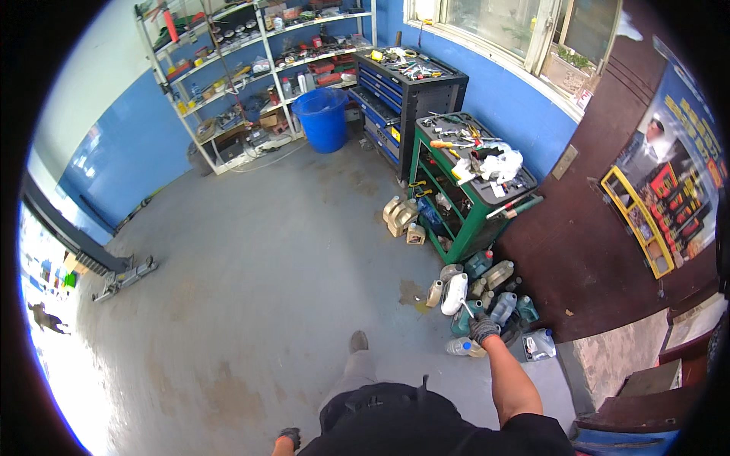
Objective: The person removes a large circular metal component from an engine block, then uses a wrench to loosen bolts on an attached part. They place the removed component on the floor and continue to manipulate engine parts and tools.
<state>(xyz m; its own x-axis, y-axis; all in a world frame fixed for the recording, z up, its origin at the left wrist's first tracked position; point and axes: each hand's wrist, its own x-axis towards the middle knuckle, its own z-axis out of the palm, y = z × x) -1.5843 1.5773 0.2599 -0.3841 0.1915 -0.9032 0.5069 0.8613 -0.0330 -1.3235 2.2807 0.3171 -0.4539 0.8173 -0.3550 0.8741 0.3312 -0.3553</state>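
My right hand (484,328), in a dark grey glove, reaches out over a cluster of plastic bottles and jugs on the floor. Its fingers are closed around a slim, light metallic tool (467,308), whose exact kind I cannot make out. Just beyond the tool's tip is a white jug (455,294). A green jug (461,323) lies close to the glove, and a clear bottle with a blue cap (458,347) is on the near side. Low in the view hangs my left hand (289,436), gloved too, beside my body; its fingers look curled but are largely hidden.
A green tool cart (470,228) with tools and a white cloth stands ahead right, behind the bottles. Farther back are a dark tool cabinet (414,91), a blue bin (321,121) and loaded shelves (262,36). A grey lift post (72,228) rises at left. Stains mark the grey floor (251,266).
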